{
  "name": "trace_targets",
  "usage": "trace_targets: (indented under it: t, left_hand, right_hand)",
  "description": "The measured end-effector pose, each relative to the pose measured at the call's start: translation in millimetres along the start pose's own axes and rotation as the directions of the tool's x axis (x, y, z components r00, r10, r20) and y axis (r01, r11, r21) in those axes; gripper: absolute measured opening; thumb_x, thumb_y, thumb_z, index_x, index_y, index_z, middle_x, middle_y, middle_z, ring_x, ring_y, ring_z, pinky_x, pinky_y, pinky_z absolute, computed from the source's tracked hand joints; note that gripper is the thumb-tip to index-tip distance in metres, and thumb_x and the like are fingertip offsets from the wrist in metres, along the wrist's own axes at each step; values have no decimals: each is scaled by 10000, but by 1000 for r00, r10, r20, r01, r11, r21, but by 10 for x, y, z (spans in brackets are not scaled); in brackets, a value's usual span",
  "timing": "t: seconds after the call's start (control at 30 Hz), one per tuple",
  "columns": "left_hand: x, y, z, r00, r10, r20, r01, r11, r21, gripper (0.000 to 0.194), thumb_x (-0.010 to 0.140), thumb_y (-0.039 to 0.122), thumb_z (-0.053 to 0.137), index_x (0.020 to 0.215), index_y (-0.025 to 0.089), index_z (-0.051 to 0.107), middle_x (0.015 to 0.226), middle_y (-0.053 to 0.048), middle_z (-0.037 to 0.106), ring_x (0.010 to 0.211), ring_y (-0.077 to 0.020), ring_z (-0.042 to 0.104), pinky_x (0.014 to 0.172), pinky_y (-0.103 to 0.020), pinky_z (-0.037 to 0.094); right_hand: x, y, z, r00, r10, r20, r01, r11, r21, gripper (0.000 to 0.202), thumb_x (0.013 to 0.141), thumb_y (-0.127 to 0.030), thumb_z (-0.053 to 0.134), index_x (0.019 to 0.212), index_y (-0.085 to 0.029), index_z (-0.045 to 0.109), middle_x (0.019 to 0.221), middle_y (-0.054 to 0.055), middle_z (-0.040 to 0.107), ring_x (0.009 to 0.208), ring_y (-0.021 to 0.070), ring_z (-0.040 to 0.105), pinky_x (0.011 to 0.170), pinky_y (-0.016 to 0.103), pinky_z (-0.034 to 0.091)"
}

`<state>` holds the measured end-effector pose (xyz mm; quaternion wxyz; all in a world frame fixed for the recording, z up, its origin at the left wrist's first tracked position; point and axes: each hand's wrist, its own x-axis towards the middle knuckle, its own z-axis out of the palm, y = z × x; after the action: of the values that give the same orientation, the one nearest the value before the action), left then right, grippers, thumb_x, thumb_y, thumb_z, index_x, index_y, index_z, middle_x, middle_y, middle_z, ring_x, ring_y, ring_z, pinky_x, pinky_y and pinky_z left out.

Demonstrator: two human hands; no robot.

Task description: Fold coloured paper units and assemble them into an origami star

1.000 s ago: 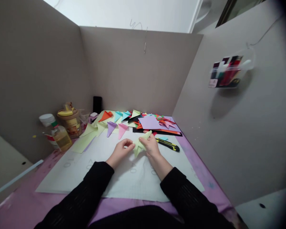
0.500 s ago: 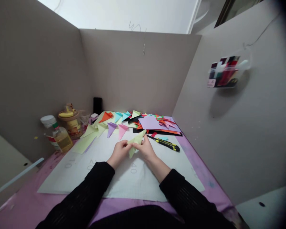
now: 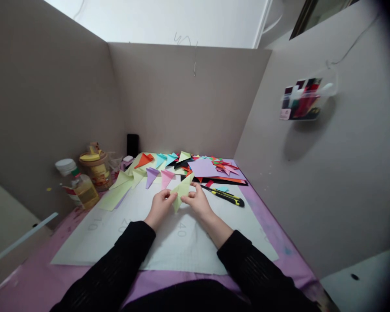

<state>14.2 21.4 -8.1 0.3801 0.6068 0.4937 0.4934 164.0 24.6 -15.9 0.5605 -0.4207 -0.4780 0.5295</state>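
Note:
Between my two hands is a folded sheet of pale green paper [image 3: 181, 190], held up over the white paper sheet [image 3: 169, 251] and pointed at its upper right. My left hand [image 3: 160, 206] pinches its left edge between thumb and fingers. On the other side, my right hand [image 3: 199, 203] grips its right edge, with the fingers partly behind the paper. A purple folded paper [image 3: 152, 177] and a pink folded paper [image 3: 167, 177] lie just beyond my hands. To the right of my right hand rests a black and yellow utility knife [image 3: 227, 197].
A lilac square sheet [image 3: 203, 167] lies on a pile of coloured paper at the back. Orange [image 3: 144, 160] and blue folded papers are beside it. On the left stand an oil-like bottle [image 3: 87, 190] and a yellow-lidded jar [image 3: 95, 167]. Grey panels [image 3: 188, 95] enclose the table.
The pale green paper has turned more upright and shows a broader face. My hands have moved slightly apart along its edges. The view has shifted a little.

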Motion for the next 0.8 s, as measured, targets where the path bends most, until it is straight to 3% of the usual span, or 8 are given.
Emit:
trace_targets:
  t: [0.2, 0.3, 0.33, 0.4, 0.47, 0.53, 0.63, 0.8]
  left_hand:
    - [82, -15, -193, 993, 40, -114, -34, 998, 57, 303, 798, 416, 553, 623, 170, 528, 579, 31, 485, 570, -124, 446, 552, -230, 349]
    - [104, -44, -244, 973, 195, -122, -158, 952, 260, 280, 832, 366, 522, 625, 178, 533, 615, 11, 507, 609, -141, 466, 589, -246, 364]
    - [97, -51, -232, 960, 267, -86, -223, 913, 343, 269, 842, 340, 513, 627, 180, 538, 636, 1, 517, 630, -149, 477, 608, -255, 369]
    - [64, -62, -176, 918, 395, 25, -359, 805, 473, 238, 857, 287, 498, 651, 185, 558, 687, -22, 541, 683, -168, 499, 655, -274, 384]
    - [22, -66, -107, 868, 479, 132, -469, 703, 535, 211, 870, 249, 489, 693, 188, 586, 731, -43, 563, 733, -185, 519, 701, -294, 399]
    - [-8, -65, -63, 834, 517, 194, -528, 644, 553, 198, 882, 236, 483, 733, 190, 606, 759, -58, 580, 759, -195, 531, 721, -305, 409]
    - [-4, -63, -82, 825, 526, 207, -546, 646, 533, 191, 896, 251, 479, 776, 193, 616, 779, -63, 599, 779, -199, 545, 733, -313, 421]
    - [108, -88, -269, 864, 486, 128, -476, 710, 519, 211, 908, 276, 454, 785, 195, 605, 808, -64, 620, 809, -209, 557, 757, -323, 426]
  right_hand:
    - [23, -11, -120, 994, 39, -101, -44, 998, -39, 702, 578, -240, 754, 1183, -182, 404, 639, -33, 660, 601, 174, 637, 653, 311, 486]
    - [-19, -58, -159, 952, -267, -149, 202, 915, -350, 526, 736, -245, 639, 1222, -199, 444, 723, 2, 670, 716, 198, 628, 748, 371, 481]
    - [-46, -79, -151, 899, -427, -100, 326, 803, -499, 448, 784, -226, 589, 1217, -210, 477, 790, 26, 678, 807, 213, 620, 810, 394, 462]
    - [-109, -122, -104, 753, -647, 124, 514, 459, -725, 356, 833, -182, 542, 1185, -231, 547, 999, 76, 668, 1029, 246, 549, 927, 428, 390]
    - [-161, -151, -43, 660, -682, 316, 565, 173, -807, 299, 851, -171, 555, 1136, -247, 599, 1113, 84, 635, 1115, 262, 479, 959, 437, 333]
    - [-185, -164, 3, 640, -656, 400, 558, 40, -829, 179, 866, -192, 570, 1013, -253, 652, 1024, 68, 657, 1047, 252, 488, 920, 424, 321]
    - [-166, -169, 0, 668, -627, 400, 543, 44, -838, 110, 874, -210, 575, 817, -234, 666, 812, 43, 660, 885, 222, 502, 829, 386, 328]
    - [-35, -190, -168, 696, -690, 198, 496, 264, -827, 147, 859, -194, 564, 752, -207, 664, 764, 46, 645, 807, 216, 498, 749, 353, 356]
